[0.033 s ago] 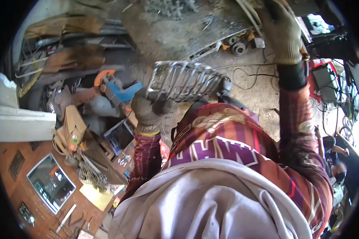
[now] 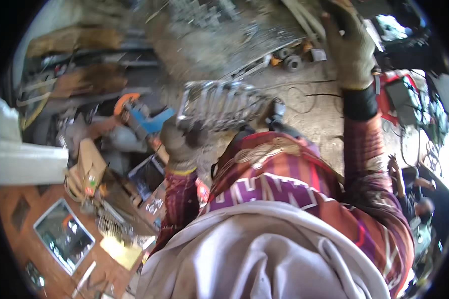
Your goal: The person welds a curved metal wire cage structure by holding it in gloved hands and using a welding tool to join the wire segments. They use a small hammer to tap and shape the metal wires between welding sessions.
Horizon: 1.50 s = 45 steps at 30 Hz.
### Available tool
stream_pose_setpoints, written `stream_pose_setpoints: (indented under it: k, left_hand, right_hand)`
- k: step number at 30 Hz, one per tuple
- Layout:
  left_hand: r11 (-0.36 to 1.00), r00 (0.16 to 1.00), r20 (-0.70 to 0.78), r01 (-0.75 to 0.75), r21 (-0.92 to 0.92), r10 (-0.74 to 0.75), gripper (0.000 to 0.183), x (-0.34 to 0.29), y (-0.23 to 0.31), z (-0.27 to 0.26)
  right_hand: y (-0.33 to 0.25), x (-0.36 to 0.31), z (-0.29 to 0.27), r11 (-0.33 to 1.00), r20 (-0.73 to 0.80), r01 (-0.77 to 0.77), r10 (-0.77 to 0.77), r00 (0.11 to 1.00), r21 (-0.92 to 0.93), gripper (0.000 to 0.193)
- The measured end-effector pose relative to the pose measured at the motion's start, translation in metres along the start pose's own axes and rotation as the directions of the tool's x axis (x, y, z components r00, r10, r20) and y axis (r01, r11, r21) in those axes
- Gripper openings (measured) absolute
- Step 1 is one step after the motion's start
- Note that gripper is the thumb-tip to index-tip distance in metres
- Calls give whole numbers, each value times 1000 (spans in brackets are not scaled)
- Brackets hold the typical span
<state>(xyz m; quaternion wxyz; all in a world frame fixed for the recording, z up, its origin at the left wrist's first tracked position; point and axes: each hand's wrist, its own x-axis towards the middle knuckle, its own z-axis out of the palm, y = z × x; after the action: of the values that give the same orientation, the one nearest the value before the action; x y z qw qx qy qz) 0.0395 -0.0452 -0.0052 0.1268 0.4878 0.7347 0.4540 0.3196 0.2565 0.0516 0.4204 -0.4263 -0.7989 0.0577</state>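
Note:
My left hand (image 2: pixel 180 143), in a dirty grey work glove with a yellow cuff edge, is closed on the near left corner of a welded metal rack (image 2: pixel 222 103). The rack has a shiny frame with several parallel bars and is held tilted in front of my waist. Up at the far right reaches my right hand (image 2: pixel 351 55), in a pale knit glove. Its thumb stands apart from the fingers, and I see nothing held there. Long pale strips (image 2: pixel 304 20) lie just left of it. Motion blurs the rack's bars.
Metal pieces (image 2: pixel 202 11) lie on a worn worktable (image 2: pixel 204 50). A blue and orange tool (image 2: pixel 147 117) stands at the left, above a brown bench (image 2: pixel 20 249) with a framed glass panel (image 2: pixel 64 236). Cables (image 2: pixel 304 102) cross the floor by a red-framed machine (image 2: pixel 401 97). Another person (image 2: pixel 419 209) is at the right.
The rack and my left hand sit slightly farther left in the picture. My right hand appears a little lower. The whole view has shifted slightly.

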Motion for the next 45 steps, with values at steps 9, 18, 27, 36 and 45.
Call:
stream_pose_setpoints:
  k: [9, 18, 27, 36, 45]
  left_hand:
    - [901, 979, -55, -159, 404, 198, 78, 21, 4, 35]
    - [811, 945, -63, -239, 534, 320, 101, 33, -40, 44]
    - [935, 991, -69, -86, 343, 116, 87, 19, -53, 47]
    - [802, 997, -74, 20, 597, 30, 36, 15, -9, 38]
    - [967, 945, -205, 255, -21, -254, 39, -7, -26, 60]
  right_hand:
    - [118, -52, -77, 910, -678, -387, 378, 630, 147, 34]
    - [319, -12, -127, 690, -460, -711, 680, 572, 136, 58]
    - [439, 64, -118, 112, 178, -446, 811, 557, 888, 42]
    - [504, 73, -113, 896, -93, -310, 296, 951, -319, 17]
    - [490, 73, -202, 863, -98, -506, 504, 858, 6, 24]
